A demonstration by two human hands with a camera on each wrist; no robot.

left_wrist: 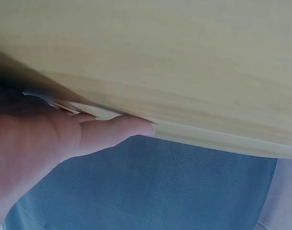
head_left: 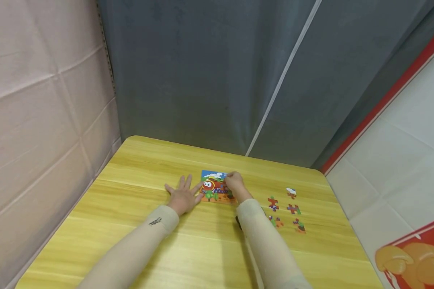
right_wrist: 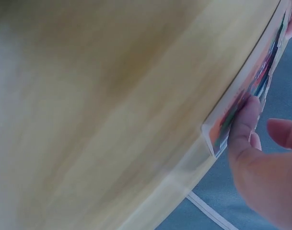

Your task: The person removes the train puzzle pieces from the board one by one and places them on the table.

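Left hand (head_left: 182, 196): fingers straight and spread, palm flat on the yellow table (head_left: 137, 241), fingertips touching the left edge of the puzzle board (head_left: 217, 186).
Right hand (head_left: 235, 185): fingers bent down onto the board's right part, pressing its picture; whether a piece sits under them, cannot tell.
Puzzle board: flat near the table's far middle, between both hands.
Loose puzzle pieces (head_left: 287, 208): scattered right of the right forearm, apart from the board.
Both forearms: sleeved, reaching forward over the table.
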